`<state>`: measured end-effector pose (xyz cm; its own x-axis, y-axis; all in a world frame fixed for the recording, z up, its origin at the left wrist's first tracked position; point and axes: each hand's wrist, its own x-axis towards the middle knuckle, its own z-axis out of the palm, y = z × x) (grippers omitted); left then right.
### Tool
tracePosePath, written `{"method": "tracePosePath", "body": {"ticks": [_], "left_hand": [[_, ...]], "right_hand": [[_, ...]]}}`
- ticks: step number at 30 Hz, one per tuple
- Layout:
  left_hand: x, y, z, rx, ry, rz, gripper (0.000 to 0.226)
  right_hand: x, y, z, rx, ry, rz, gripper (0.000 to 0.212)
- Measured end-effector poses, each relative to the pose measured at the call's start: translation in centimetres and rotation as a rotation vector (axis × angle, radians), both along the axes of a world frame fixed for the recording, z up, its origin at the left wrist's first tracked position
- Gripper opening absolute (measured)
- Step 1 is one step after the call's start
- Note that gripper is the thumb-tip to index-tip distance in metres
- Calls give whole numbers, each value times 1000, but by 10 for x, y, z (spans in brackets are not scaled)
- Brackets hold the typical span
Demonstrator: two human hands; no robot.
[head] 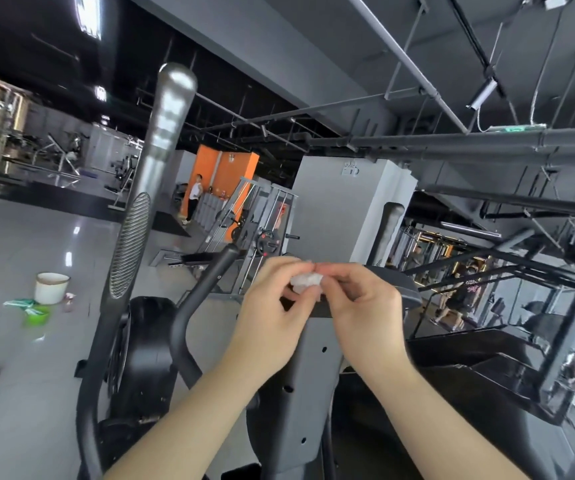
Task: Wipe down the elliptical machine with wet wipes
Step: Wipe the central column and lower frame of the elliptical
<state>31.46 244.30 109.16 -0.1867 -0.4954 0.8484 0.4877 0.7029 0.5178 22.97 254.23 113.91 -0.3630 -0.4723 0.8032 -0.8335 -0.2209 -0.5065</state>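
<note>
Both hands are meeting in front of the elliptical machine [310,375], sharing a small, crumpled white wet wipe [305,285] between them. The left hand [272,313] is pinching the wad from its left side with thumb and fingers curled. The right hand [362,306] is pinching it from the right in the same way, and the fingertips of the two hands are nearly touching above it. The wipe is being held in the air in front of the machine's dark console [400,289], above the grey centre column (whether it is brushing the console cannot be told from this angle). To the left of the hands a black curved handlebar [206,282] is sloping up toward them. Further left the tall moving handle [171,109] is rising with a shiny silver top and a ribbed grip lower down. Below it the black flywheel housing [147,348] is standing on the glossy grey floor [19,237]. Out on that floor, well apart from the machine, a white bucket [51,287] is sitting with a green packet [33,311] lying just beside it. Far behind, a person [194,199] is standing near an orange wall [234,171].
</note>
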Motion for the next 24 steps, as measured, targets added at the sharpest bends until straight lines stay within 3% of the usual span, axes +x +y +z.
{"method": "tracePosePath", "body": {"ticks": [7,11,17,20,24], "left_hand": [[-27,-20,-10,83,70,176,15],[-30,-14,-20,-8,-13,300,29],[-34,5,-45,-126,-139,179,50],[-39,-11,-68,-50,-156,178,51],[-47,-42,-99,217,-302,168,50]], "right_hand": [[-31,4,-9,-117,314,-207,32],[-40,-3,-29,-51,343,-215,34],[-47,-12,-39,-141,459,-232,42],[-49,-17,-43,-181,467,-240,42],[-48,-22,-46,-194,449,-259,44]]}}
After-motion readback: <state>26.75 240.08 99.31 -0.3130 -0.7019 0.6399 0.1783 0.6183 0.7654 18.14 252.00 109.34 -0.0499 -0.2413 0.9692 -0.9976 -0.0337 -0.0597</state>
